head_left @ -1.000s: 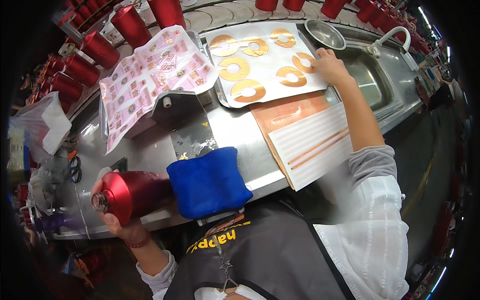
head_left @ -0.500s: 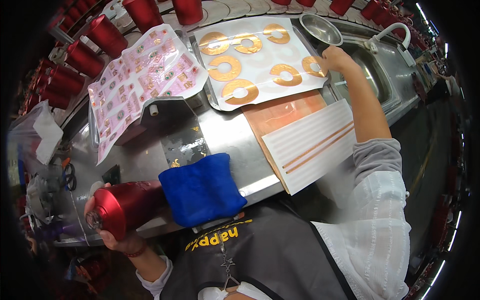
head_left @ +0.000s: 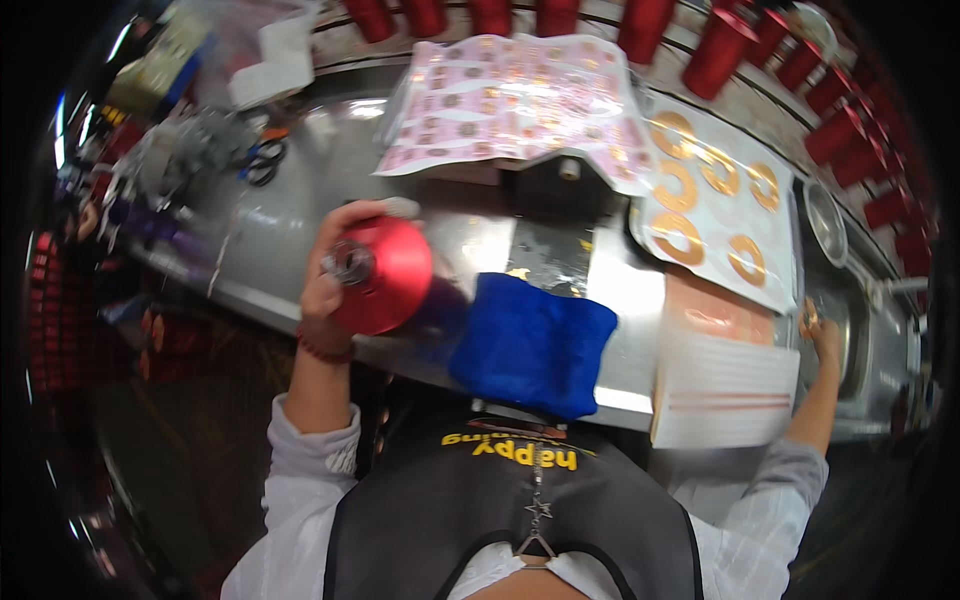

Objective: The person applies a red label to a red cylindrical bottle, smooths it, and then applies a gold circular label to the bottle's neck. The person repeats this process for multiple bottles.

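My left hand [head_left: 330,265] grips a shiny red metal bottle [head_left: 395,275], its narrow neck turned toward me. A whitish covering shows on one fingertip. Far to the right, my right hand [head_left: 824,338] is closed on a small gold C-shaped decal [head_left: 808,316] over the edge of the steel sink [head_left: 852,350]. Several more gold C-shaped decals [head_left: 677,237] lie on a white backing sheet [head_left: 700,215] on a tray, left of and beyond that hand. Between my hands, a folded blue cloth [head_left: 535,345] rests at the counter's near edge.
A pink printed decal sheet [head_left: 510,100] lies at the back over a raised support. A white sheet with two thin stripes [head_left: 730,385] sits on an orange board [head_left: 715,305]. A metal bowl [head_left: 825,222] stands by the sink. Red bottles [head_left: 720,50] line the back; scissors [head_left: 263,160] lie left.
My view has swung left. The right hand has lifted a gold decal off the backing sheet and moved toward the sink. The left hand still holds the red bottle, now more upright.
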`<state>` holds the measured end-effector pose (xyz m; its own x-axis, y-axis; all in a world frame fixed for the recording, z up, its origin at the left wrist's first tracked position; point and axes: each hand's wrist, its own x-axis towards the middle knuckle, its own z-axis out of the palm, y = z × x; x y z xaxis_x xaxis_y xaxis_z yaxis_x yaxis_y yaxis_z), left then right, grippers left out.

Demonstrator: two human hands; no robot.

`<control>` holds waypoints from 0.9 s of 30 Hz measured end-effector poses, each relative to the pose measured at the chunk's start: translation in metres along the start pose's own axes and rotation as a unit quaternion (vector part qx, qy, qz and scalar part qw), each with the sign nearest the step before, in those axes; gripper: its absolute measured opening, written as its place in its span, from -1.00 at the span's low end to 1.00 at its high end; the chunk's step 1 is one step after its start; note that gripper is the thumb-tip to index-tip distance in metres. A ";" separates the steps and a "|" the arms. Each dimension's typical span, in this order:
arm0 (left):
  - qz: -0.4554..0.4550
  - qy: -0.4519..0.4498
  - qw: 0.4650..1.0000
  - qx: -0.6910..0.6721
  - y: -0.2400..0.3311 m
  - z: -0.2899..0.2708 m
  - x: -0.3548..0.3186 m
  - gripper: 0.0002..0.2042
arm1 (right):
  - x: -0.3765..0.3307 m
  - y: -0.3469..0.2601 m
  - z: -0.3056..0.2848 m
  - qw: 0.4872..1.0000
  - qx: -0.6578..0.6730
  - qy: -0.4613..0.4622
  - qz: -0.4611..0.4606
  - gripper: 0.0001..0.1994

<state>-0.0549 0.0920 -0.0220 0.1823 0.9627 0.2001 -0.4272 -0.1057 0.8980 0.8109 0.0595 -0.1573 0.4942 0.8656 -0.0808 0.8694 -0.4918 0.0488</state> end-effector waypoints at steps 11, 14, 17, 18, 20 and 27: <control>-0.034 -0.100 0.994 -0.012 0.014 0.009 0.001 -0.28 | -0.123 -0.286 -0.177 0.787 0.605 -0.020 -0.120 -0.78; 0.020 -0.041 0.999 0.023 0.008 0.017 -0.010 -0.38 | -0.177 -0.400 -0.190 0.725 0.654 -0.039 -0.213 -0.72; 0.081 0.029 0.991 0.099 0.002 0.033 -0.023 -0.37 | -0.230 -0.488 -0.207 0.598 0.744 -0.107 -0.280 -0.67; 0.116 0.055 0.983 0.131 -0.006 0.033 -0.028 -0.34 | -0.247 -0.514 -0.215 0.522 0.777 -0.146 -0.320 -0.68; 0.164 0.092 0.962 0.199 -0.016 0.033 -0.034 -0.19 | -0.295 -0.558 -0.238 0.444 0.822 -0.148 -0.325 -0.79; 0.168 0.019 0.977 0.130 0.000 0.027 -0.039 -0.19 | -0.329 -0.574 -0.204 0.564 0.710 -0.105 -0.408 -0.81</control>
<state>-0.0378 0.0479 -0.0191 0.0349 0.8704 0.4911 -0.2166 -0.4732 0.8539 0.1484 0.0764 0.0440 -0.2132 0.9014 0.3770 -0.1405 0.3536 -0.9248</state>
